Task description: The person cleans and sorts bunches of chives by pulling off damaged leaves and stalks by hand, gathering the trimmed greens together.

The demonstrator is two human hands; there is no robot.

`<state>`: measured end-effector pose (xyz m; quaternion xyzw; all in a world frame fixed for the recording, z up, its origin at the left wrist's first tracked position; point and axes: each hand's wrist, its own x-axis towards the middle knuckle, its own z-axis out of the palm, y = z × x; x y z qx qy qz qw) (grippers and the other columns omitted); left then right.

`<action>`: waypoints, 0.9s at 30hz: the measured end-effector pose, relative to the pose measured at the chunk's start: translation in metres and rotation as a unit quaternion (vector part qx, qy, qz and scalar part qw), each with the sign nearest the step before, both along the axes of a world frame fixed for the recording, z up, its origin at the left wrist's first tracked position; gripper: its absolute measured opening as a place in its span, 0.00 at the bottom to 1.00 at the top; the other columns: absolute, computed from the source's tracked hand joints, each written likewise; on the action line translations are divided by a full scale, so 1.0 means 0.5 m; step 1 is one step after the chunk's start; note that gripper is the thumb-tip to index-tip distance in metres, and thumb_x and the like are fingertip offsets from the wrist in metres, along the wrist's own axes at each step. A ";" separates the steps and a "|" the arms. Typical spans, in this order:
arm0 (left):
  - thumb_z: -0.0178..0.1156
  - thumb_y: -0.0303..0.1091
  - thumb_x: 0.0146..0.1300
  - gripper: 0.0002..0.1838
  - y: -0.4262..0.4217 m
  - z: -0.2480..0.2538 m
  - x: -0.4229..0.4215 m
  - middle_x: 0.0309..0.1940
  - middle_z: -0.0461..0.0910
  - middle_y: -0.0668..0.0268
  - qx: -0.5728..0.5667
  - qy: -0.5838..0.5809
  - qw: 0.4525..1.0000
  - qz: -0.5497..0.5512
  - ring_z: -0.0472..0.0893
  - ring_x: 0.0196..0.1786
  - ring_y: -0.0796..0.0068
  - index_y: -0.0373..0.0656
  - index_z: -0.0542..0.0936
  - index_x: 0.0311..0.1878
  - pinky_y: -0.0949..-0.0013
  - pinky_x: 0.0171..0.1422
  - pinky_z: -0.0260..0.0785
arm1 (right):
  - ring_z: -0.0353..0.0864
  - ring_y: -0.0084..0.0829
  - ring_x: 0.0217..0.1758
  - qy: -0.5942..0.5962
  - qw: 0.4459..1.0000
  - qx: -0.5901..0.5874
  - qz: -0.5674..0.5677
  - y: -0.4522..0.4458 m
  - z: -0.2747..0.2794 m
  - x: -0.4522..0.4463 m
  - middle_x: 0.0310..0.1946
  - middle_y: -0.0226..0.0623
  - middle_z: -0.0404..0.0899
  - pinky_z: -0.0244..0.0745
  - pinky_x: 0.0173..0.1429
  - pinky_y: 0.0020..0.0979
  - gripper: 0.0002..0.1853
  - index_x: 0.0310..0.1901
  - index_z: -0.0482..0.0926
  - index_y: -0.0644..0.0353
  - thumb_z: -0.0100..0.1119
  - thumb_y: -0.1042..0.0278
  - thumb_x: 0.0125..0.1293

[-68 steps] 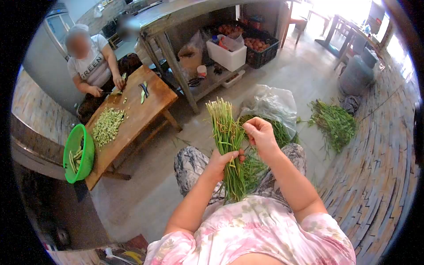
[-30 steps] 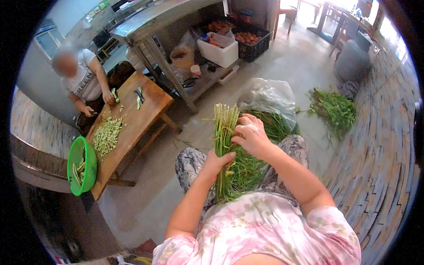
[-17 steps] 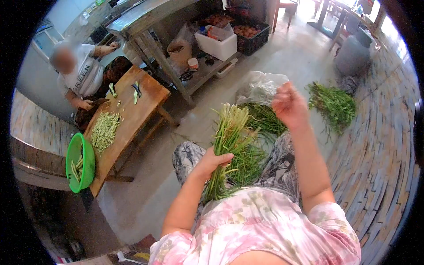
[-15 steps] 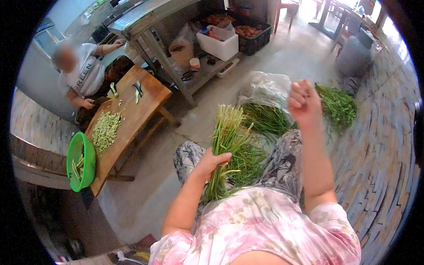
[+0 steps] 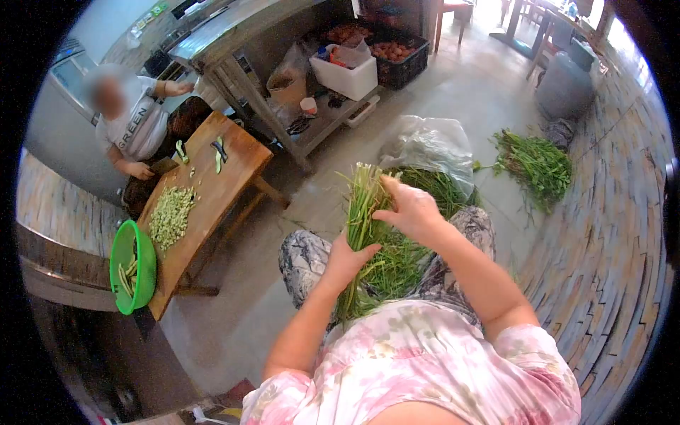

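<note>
A bunch of long green vegetable stems (image 5: 365, 191), pale at the cut ends, stands up over my lap. My left hand (image 5: 348, 261) is wrapped around its middle, thumb across the front. My right hand (image 5: 414, 212) is at the upper part of the same bunch, with fingers and thumb closed on stems near the cut ends; the exact stems in its grip are hidden. Loose greens (image 5: 397, 265) lie between my knees below the bunch. Beyond my right hand, more greens (image 5: 443, 188) stick out of a clear plastic bag (image 5: 428, 142).
A leafy green pile (image 5: 535, 166) lies on the floor to the right. At left, a person (image 5: 134, 120) sits behind a wooden bench (image 5: 234, 166) holding chopped vegetable pieces (image 5: 172, 214). A green basin (image 5: 145, 265) stands at its near end. Behind are a metal table (image 5: 227, 35) and crates (image 5: 404, 71).
My right hand has come down and left from its raised place, closing on the top of the bunch. My left hand keeps its grip.
</note>
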<state>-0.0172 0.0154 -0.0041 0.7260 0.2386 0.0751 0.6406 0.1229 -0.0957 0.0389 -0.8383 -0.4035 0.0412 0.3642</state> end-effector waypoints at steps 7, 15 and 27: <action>0.66 0.29 0.49 0.21 0.003 -0.006 -0.004 0.34 0.77 0.68 0.018 -0.027 0.999 -0.021 0.74 0.35 0.79 0.38 0.73 0.48 0.73 0.39 0.68 | 0.71 0.27 0.20 0.421 0.889 0.178 0.000 -0.003 -0.014 0.047 0.20 0.30 0.75 0.66 0.25 0.27 0.09 0.28 0.76 0.61 0.56 0.65 0.60; 0.66 0.29 0.51 0.14 0.042 -0.010 -0.033 0.26 0.74 0.72 -0.201 0.030 0.979 0.030 0.70 0.26 0.82 0.40 0.74 0.41 0.77 0.30 0.62 | 0.61 0.17 0.17 0.549 0.613 0.565 0.052 -0.157 0.047 0.179 0.16 0.23 0.63 0.57 0.20 0.21 0.06 0.29 0.70 0.56 0.51 0.68 0.63; 0.68 0.31 0.49 0.18 0.024 -0.007 -0.013 0.31 0.76 0.70 -0.121 0.008 0.992 0.028 0.73 0.32 0.80 0.39 0.74 0.42 0.75 0.37 0.67 | 0.79 0.36 0.37 0.175 0.981 0.076 0.031 -0.062 0.026 0.001 0.32 0.42 0.77 0.72 0.41 0.33 0.21 0.48 0.74 0.62 0.63 0.66 0.53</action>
